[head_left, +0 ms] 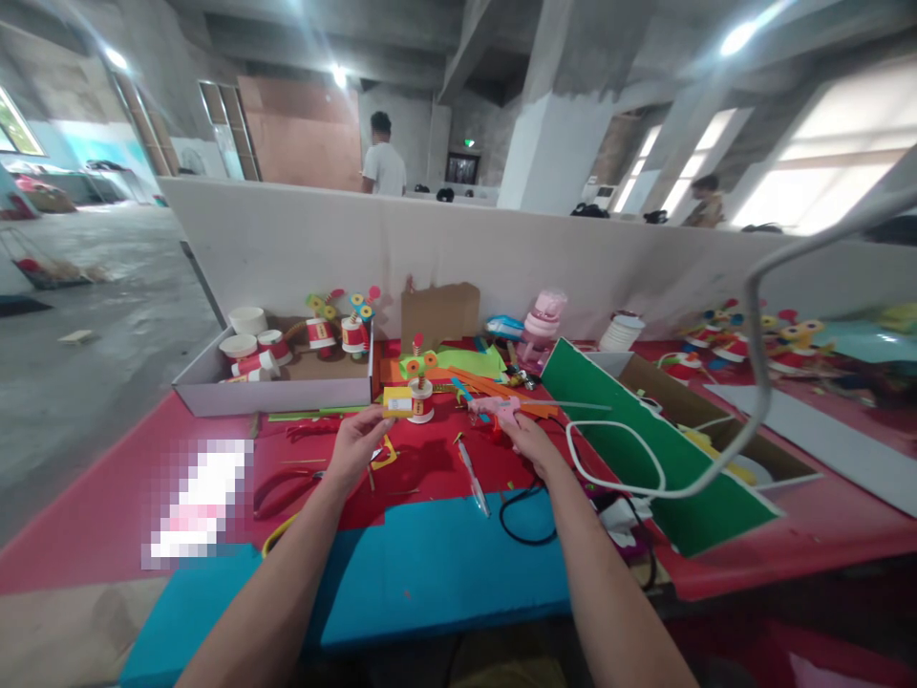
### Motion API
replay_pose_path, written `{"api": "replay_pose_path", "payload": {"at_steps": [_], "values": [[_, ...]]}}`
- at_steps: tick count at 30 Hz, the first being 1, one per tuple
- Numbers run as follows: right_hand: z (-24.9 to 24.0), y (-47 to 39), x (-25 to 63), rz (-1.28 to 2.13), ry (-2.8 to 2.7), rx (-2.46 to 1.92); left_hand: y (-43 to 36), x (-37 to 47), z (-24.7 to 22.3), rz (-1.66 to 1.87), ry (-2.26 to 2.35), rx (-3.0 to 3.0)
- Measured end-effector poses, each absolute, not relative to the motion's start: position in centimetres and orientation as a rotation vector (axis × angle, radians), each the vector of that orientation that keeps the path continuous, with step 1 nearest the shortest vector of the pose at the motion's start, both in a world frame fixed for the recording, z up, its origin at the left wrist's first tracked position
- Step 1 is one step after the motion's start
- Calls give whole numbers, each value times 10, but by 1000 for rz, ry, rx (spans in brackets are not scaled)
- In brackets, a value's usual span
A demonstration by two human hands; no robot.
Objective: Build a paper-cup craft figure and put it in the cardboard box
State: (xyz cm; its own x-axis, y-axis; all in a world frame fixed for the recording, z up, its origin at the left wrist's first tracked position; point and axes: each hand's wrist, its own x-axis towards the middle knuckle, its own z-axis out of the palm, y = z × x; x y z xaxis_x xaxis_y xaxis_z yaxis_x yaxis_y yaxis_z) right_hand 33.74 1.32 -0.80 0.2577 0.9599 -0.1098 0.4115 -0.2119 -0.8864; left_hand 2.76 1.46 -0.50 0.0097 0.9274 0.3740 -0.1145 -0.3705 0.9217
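Note:
My left hand (356, 443) pinches a small yellow piece with a white patch (396, 402), held up over the red table cover. Just beyond it stands a paper-cup figure (421, 405) with a spring neck and orange-and-green eyes. In my right hand (531, 441) is a pink hot glue gun (505, 409), its nozzle pointing left toward the figure. A long clear glue stick (573, 406) juts from its back. Between my hands lies a pen-like tool (473, 476). Red-handled pliers (287, 487) rest left of my left forearm, which partly hides them.
An open box (276, 397) with paper cups and finished figures stands back left. A green-sided box (645, 444) is at right, crossed by a white cable (756, 382). Orange strips (487, 382) lie behind. A white partition (458, 234) closes the back; people are beyond.

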Motion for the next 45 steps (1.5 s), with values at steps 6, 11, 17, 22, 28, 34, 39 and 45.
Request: {"api": "replay_pose_path", "payload": {"at_steps": [6, 11, 17, 22, 28, 34, 39, 45], "values": [[-20, 21, 334, 830, -1339, -1660, 15, 28, -6, 1490, 910, 1398], [-28, 22, 330, 1097, -1350, -1501, 14, 28, -4, 1489, 919, 1357], [-31, 23, 335, 581, -1660, -1808, 10, 30, 3, 1489, 911, 1362], [-36, 24, 330, 321, -1740, -2019, 8, 31, 5, 1485, 923, 1362], [-35, 9, 330, 133, -1761, -1969, 9, 30, 4, 1495, 916, 1357], [-12, -27, 334, 472, -2141, -1628, 12, 22, 5, 1563, 903, 1291], [-1, -36, 325, 567, -2145, -1631, 12, 5, 17, 1720, 972, 1251], [5, -3, 233, 701, -1904, -1292, 12, -3, 24, 1817, 996, 1241]]}}
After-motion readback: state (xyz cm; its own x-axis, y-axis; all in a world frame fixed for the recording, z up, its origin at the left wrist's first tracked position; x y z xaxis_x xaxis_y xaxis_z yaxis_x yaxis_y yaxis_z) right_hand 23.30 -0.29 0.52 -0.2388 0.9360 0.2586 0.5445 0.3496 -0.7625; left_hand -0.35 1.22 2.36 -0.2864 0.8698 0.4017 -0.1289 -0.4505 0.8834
